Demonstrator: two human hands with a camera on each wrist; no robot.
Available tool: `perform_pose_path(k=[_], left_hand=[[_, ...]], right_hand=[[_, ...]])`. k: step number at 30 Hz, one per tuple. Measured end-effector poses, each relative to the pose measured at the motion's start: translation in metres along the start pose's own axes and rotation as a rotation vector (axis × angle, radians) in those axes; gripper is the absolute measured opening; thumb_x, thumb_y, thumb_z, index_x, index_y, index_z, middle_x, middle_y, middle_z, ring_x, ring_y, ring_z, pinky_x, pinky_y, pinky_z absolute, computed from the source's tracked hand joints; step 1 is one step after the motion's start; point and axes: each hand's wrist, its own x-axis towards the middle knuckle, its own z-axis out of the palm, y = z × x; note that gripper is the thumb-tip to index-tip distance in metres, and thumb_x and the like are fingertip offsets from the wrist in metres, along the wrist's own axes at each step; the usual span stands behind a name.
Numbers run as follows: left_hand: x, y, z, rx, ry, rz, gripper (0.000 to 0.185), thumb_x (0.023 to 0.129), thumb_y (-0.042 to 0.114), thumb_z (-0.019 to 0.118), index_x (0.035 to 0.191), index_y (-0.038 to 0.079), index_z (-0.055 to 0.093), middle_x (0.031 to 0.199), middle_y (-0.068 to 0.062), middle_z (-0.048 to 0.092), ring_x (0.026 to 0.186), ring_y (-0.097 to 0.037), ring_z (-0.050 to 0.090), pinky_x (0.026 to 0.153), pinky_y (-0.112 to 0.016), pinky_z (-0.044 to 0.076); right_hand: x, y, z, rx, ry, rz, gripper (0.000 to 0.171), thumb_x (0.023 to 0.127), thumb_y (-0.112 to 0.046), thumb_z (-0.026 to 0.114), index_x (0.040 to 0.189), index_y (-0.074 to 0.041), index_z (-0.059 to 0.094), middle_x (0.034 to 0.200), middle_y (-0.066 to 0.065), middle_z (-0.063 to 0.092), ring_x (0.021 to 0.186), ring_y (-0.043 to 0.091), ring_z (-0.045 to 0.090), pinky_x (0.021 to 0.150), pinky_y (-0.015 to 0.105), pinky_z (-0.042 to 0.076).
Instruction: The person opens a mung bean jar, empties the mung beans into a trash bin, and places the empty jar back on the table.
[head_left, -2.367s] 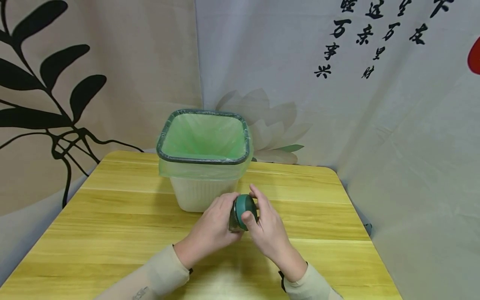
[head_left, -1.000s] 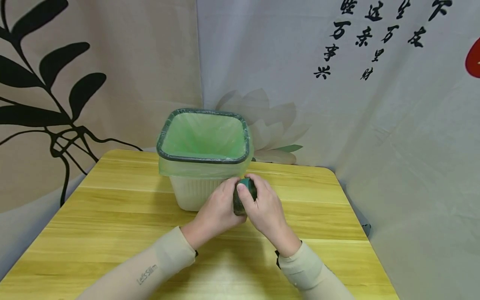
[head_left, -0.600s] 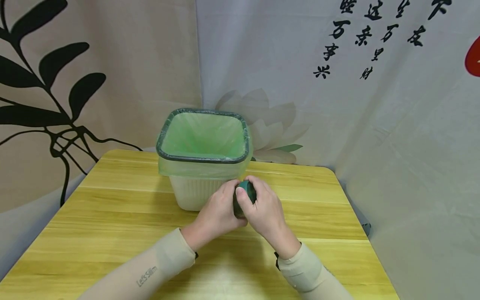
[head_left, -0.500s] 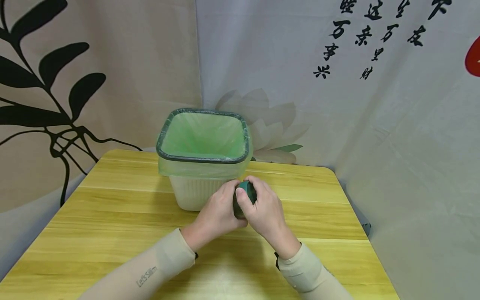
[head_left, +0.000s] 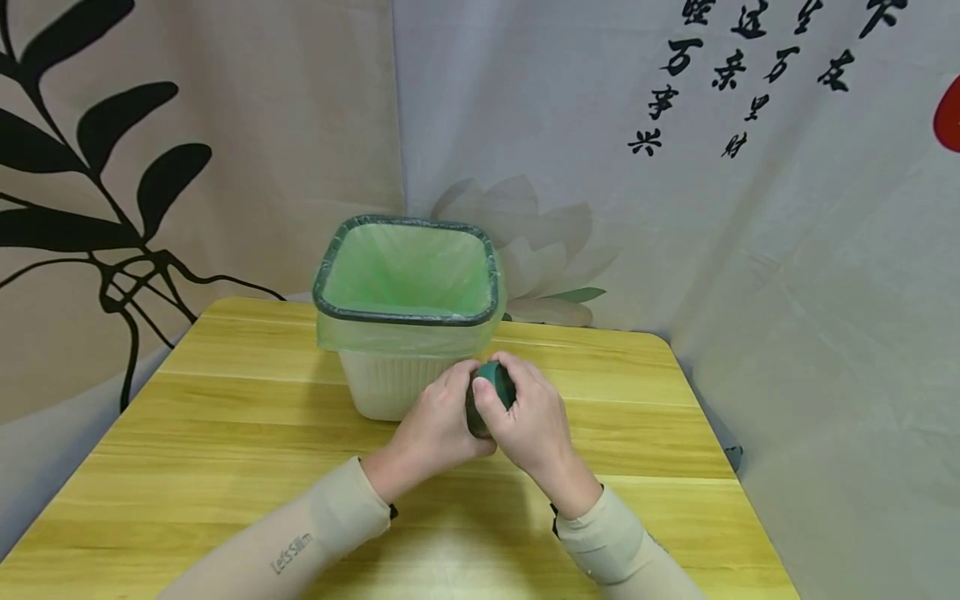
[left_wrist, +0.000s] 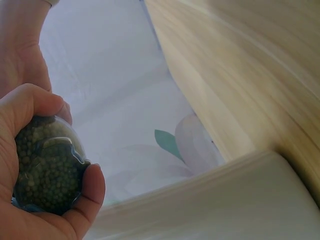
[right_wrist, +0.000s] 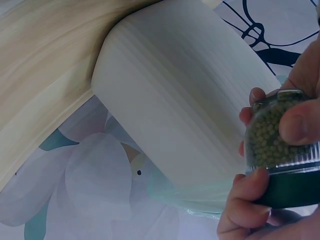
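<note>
A small clear jar [right_wrist: 270, 132] with a dark green lid [right_wrist: 292, 191] is held up between both hands. Round greenish beans, like mung beans, fill it. My left hand [head_left: 435, 421] grips the jar's body, its fingers wrapped round the glass in the left wrist view, where the jar's base [left_wrist: 50, 175] faces the camera. My right hand [head_left: 531, 417] grips the lid, thumb on the near side and fingers curled over the far side. The lid sits on the jar. In the head view the hands hide most of the jar.
Just behind the hands, a white ribbed bin [head_left: 390, 387] with a dark rim and a green liner bag [head_left: 412, 337] stands on the wooden table [head_left: 247, 450]. Printed cloth [head_left: 525, 108] hangs behind the table.
Since the earliest frame, both hands have moved the jar slightly away from the body, and the right hand's spread fingers have curled round the lid. Over the last half second, hardly anything has moved.
</note>
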Motion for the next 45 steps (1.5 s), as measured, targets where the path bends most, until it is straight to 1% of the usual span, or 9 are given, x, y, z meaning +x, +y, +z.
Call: perform_pose_path(k=[6, 12, 16, 21, 26, 32, 36, 39, 45], left_hand=[[0.000, -0.002, 0.000, -0.032, -0.029, -0.024, 0.086, 0.063, 0.012, 0.095, 0.137, -0.005, 0.054, 0.120, -0.017, 0.069, 0.101, -0.030, 0.069, 0.087, -0.045, 0.063], [-0.002, -0.005, -0.002, -0.072, -0.065, -0.033, 0.086, 0.065, 0.014, 0.095, 0.138, -0.004, 0.054, 0.122, -0.016, 0.069, 0.101, -0.029, 0.070, 0.087, -0.043, 0.063], [-0.003, -0.005, -0.003, -0.087, -0.074, -0.035, 0.087, 0.064, 0.015, 0.095, 0.139, -0.003, 0.054, 0.122, -0.015, 0.069, 0.102, -0.028, 0.070, 0.087, -0.044, 0.063], [-0.003, -0.008, -0.001, -0.090, -0.066, -0.022, 0.088, 0.064, 0.015, 0.096, 0.139, -0.003, 0.053, 0.123, -0.016, 0.069, 0.103, -0.029, 0.071, 0.088, -0.044, 0.064], [-0.004, -0.009, 0.002, -0.094, -0.054, -0.022, 0.088, 0.066, 0.013, 0.095, 0.141, -0.004, 0.052, 0.125, -0.018, 0.069, 0.105, -0.030, 0.071, 0.089, -0.045, 0.064], [-0.003, -0.008, 0.004, -0.094, -0.040, -0.015, 0.087, 0.068, 0.014, 0.096, 0.141, -0.004, 0.052, 0.128, -0.019, 0.067, 0.107, -0.032, 0.070, 0.090, -0.047, 0.064], [-0.004, -0.007, 0.005, -0.078, -0.014, 0.001, 0.088, 0.067, 0.012, 0.096, 0.140, -0.005, 0.051, 0.128, -0.020, 0.067, 0.108, -0.033, 0.070, 0.091, -0.047, 0.063], [-0.005, -0.005, 0.006, -0.062, 0.000, 0.000, 0.089, 0.067, 0.011, 0.097, 0.140, -0.006, 0.050, 0.128, -0.020, 0.066, 0.109, -0.033, 0.069, 0.092, -0.048, 0.063], [-0.006, -0.002, 0.007, -0.035, 0.018, -0.006, 0.088, 0.068, 0.012, 0.097, 0.140, -0.008, 0.050, 0.128, -0.021, 0.065, 0.110, -0.034, 0.069, 0.094, -0.048, 0.063]], right_hand=[[-0.001, 0.002, 0.001, -0.010, 0.016, -0.052, 0.042, 0.097, -0.042, 0.061, 0.122, -0.011, 0.073, 0.110, 0.010, 0.076, 0.093, 0.025, 0.072, 0.073, 0.041, 0.062], [-0.003, 0.003, 0.002, -0.046, 0.032, -0.107, 0.045, 0.096, -0.041, 0.061, 0.124, -0.007, 0.073, 0.112, 0.012, 0.076, 0.094, 0.028, 0.074, 0.074, 0.045, 0.064], [-0.004, 0.004, 0.003, -0.058, 0.036, -0.129, 0.047, 0.097, -0.042, 0.060, 0.125, -0.007, 0.073, 0.112, 0.013, 0.076, 0.092, 0.029, 0.075, 0.072, 0.044, 0.064], [-0.005, 0.004, 0.003, -0.062, 0.034, -0.141, 0.047, 0.097, -0.044, 0.060, 0.126, -0.008, 0.072, 0.112, 0.013, 0.075, 0.089, 0.029, 0.075, 0.070, 0.043, 0.064], [-0.006, 0.004, 0.003, -0.073, 0.027, -0.135, 0.047, 0.099, -0.044, 0.059, 0.129, -0.009, 0.070, 0.114, 0.013, 0.075, 0.089, 0.028, 0.074, 0.069, 0.043, 0.063], [-0.007, 0.003, 0.001, -0.101, 0.003, -0.098, 0.048, 0.100, -0.046, 0.058, 0.134, -0.012, 0.068, 0.118, 0.012, 0.074, 0.089, 0.028, 0.074, 0.069, 0.043, 0.062], [-0.009, 0.003, -0.001, -0.135, -0.029, -0.079, 0.049, 0.102, -0.047, 0.057, 0.139, -0.016, 0.065, 0.123, 0.011, 0.074, 0.094, 0.030, 0.076, 0.070, 0.046, 0.062], [-0.009, 0.002, -0.003, -0.175, -0.047, -0.076, 0.050, 0.104, -0.049, 0.055, 0.143, -0.019, 0.063, 0.127, 0.011, 0.073, 0.099, 0.031, 0.077, 0.070, 0.049, 0.061], [-0.010, 0.000, -0.006, -0.231, -0.060, -0.066, 0.054, 0.106, -0.055, 0.051, 0.147, -0.021, 0.061, 0.128, 0.010, 0.074, 0.096, 0.030, 0.077, 0.066, 0.048, 0.060]])
